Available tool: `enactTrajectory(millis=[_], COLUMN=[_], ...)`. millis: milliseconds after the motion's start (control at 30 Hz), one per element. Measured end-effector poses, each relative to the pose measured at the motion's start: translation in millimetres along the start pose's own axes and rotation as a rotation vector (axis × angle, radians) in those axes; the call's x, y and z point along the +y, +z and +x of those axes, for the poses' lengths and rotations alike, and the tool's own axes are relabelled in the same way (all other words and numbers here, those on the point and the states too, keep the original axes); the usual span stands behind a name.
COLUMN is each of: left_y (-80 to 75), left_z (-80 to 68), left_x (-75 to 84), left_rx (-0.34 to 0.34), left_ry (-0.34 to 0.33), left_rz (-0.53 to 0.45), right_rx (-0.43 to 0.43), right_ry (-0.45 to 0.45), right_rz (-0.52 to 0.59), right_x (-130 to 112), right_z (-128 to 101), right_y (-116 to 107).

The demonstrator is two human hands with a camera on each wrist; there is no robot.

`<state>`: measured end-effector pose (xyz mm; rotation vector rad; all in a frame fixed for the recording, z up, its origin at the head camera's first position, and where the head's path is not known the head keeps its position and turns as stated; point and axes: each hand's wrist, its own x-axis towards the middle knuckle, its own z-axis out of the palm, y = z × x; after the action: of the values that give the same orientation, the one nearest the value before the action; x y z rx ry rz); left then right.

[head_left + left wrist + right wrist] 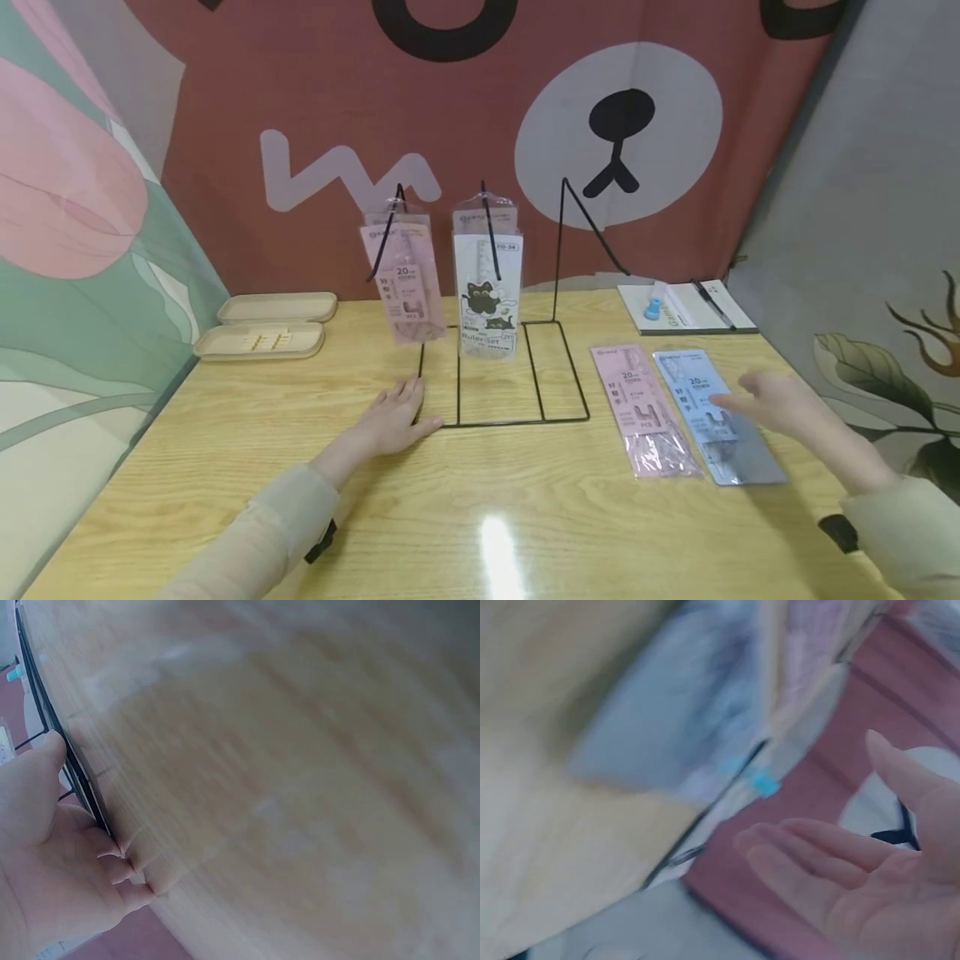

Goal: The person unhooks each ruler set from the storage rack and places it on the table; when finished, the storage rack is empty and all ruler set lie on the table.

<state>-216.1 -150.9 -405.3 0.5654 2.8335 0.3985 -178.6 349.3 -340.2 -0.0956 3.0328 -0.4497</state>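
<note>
My left hand (pixel 393 417) lies flat with fingers extended at the front left corner of a black wire display rack (pixel 517 423); in the left wrist view its thumb and fingertips touch the rack's bar and the tabletop. My right hand (pixel 780 404), a little blurred, is over the right edge of a blue ruler set packet (pixel 693 392). In the right wrist view its thumb stands apart from loosely extended fingers, holding nothing. Left of the blue packet lies a pink ruler set packet (pixel 630 392). On the rack's hooks hang pink packets (pixel 405 283) and white cat-print ruler sets (pixel 487 300).
The rack's right hook (pixel 596 225) carries no packet. An open beige case (pixel 258 342) lies at the back left. A notebook (pixel 690 308) with a pen (pixel 712 304) and a small blue-ended item (pixel 653 307) sits at the back right. A printed curtain (pixel 465 108) hangs behind the table.
</note>
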Motion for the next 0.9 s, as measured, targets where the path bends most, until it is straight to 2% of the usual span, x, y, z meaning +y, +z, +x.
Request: enactTrajectory(millis=[67, 200, 333, 500, 767, 900], left_y=[0.1, 0.1, -0.3, -0.4, -1.4, -0.6], left_z=[0.1, 0.7, 1.3, 2.7, 2.0, 1.6], left_x=[0.2, -0.2, -0.1, 0.6, 1.5, 1.6], left_rx=[-0.003, 0.002, -0.001, -0.006, -0.016, -0.016], left_ry=[-0.003, -0.005, -0.005, -0.008, -0.011, -0.013], left_rz=[-0.001, -0.006, -0.008, 0.002, 0.005, 0.005], right_rx=[0.005, 0.015, 0.016, -0.027, -0.077, -0.079], right_ry=[-0.054, -0.172, -0.244, -0.295, -0.310, -0.345], right_rz=[0.059, 0.244, 0.397, 0.501, 0.608, 0.734], right_x=[-18.5, -57.7, -85.8, -105.3, -140.1, -164.2], right_z=[3.5, 12.3, 24.8, 47.3, 76.4, 87.4], right_y=[-1.7, 0.7, 9.5, 24.0, 50.0, 61.7])
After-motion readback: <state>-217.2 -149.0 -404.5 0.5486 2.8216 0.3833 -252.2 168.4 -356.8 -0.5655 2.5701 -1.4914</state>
